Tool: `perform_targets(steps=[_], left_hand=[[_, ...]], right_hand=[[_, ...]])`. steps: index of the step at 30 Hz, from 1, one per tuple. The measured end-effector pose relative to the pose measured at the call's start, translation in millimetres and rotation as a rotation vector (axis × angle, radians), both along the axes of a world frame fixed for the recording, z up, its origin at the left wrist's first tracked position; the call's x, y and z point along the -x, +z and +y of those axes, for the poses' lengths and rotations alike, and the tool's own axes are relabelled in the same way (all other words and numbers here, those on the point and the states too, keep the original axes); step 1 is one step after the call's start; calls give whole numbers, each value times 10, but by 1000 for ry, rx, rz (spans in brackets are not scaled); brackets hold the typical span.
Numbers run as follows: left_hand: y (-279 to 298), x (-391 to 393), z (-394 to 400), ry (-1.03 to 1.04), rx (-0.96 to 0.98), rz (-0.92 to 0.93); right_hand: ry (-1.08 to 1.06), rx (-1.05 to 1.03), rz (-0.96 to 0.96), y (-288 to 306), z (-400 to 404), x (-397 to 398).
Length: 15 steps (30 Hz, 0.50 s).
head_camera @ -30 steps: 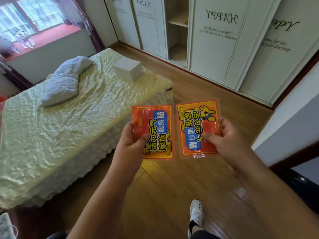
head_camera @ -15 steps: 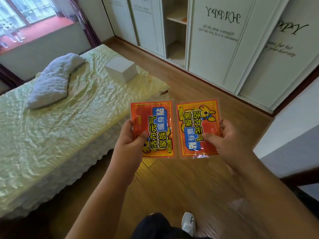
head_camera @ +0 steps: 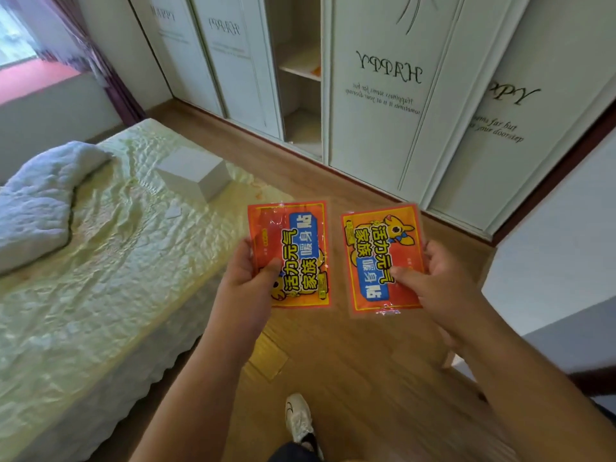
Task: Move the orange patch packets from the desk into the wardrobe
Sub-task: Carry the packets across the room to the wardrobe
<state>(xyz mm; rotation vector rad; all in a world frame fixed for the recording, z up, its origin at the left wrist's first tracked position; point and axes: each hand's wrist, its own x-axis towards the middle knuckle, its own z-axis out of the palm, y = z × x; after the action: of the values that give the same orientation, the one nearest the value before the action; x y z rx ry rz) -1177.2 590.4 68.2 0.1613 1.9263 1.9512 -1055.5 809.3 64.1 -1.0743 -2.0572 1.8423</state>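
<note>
Carrying one orange packet (head_camera: 290, 255) pinched in my left hand (head_camera: 248, 278), another packet (head_camera: 383, 260) in my right hand (head_camera: 433, 281); next I reach the open wardrobe (head_camera: 301, 95) shelf

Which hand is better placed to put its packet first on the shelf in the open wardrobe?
Left, probably. The left hand with its packet is slightly nearer the open shelf, almost below it.

Both hands' fingers (head_camera: 433, 258) lie hidden behind the packets (head_camera: 383, 258).

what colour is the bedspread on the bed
Pale yellow-green, crinkled and shiny; the bedspread shows in the head view.
</note>
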Motion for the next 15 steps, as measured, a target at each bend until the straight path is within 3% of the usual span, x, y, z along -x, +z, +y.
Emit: perform_targets(steps=[7,15], left_hand=[[121,977,98,-35,-25,26],[56,1500,335,-64,18,-3]], right_hand=[[-92,-15,60,116,52,799],[-112,-16,13,45,268,1268]])
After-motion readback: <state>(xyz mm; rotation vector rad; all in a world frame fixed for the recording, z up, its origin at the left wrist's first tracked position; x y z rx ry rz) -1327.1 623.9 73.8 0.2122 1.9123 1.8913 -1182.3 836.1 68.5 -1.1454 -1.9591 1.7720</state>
